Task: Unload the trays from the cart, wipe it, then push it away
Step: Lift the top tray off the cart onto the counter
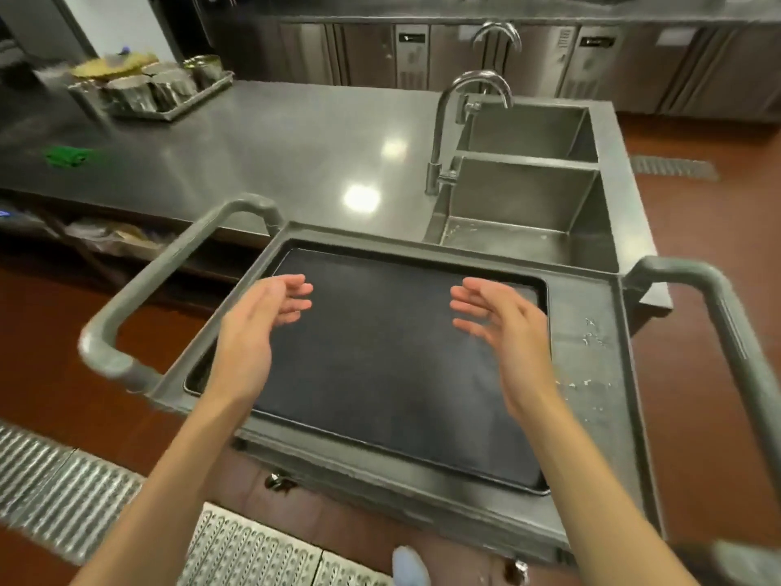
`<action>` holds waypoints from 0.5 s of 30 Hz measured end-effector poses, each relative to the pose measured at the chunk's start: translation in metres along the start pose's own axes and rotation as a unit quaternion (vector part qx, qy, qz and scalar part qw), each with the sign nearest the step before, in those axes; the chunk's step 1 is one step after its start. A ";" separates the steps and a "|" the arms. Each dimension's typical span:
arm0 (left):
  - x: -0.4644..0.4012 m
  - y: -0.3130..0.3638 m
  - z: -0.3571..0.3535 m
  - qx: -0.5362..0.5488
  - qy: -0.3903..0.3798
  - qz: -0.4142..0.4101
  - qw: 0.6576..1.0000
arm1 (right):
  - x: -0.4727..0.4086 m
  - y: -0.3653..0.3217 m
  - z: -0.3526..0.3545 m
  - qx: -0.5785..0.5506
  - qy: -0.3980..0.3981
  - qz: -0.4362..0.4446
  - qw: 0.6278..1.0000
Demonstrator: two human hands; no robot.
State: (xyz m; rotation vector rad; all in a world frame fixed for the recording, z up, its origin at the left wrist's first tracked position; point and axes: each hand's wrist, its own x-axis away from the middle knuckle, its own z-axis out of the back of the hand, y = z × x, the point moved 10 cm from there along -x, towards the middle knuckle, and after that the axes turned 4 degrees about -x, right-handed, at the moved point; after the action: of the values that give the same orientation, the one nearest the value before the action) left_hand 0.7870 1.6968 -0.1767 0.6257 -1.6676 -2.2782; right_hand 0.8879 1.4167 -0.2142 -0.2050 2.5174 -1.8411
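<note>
Head view looks down on a grey cart (591,361) whose top holds one dark tray (380,374). That tray lies flat inside the cart's raised rim, its long axis running from the near right corner toward the far left corner, slanted in the frame. It carries nothing. Both hands hover over the tray, fingers spread and relaxed, palms turned toward each other, gripping nothing: the left hand (253,327) over the left half, the right hand (503,323) over the right half, well apart. White specks dot the bare strip of cart top to the right of the tray. Beyond the cart stands a steel bench (253,141) with a double sink (532,205). At the bench's far left a metal tray (169,110) holds several steel tubs; a green cloth (69,156) lies nearer.
</note>
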 end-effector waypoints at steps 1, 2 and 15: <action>-0.008 -0.009 -0.003 -0.004 -0.021 0.001 1.000 | -0.001 0.007 -0.001 0.014 0.008 -0.002 1.000; -0.016 -0.019 -0.007 -0.009 -0.047 0.003 0.999 | -0.002 0.014 0.001 0.027 0.021 -0.002 0.999; 0.014 -0.168 -0.046 -0.342 -0.428 -0.056 0.835 | 0.057 0.163 -0.001 0.499 -0.056 -0.150 0.852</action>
State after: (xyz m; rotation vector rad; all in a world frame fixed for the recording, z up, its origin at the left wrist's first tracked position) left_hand 0.8051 1.7049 -0.3506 -0.5613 -0.8510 -3.2050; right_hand 0.8155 1.4598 -0.3647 -0.6484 1.2012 -2.8369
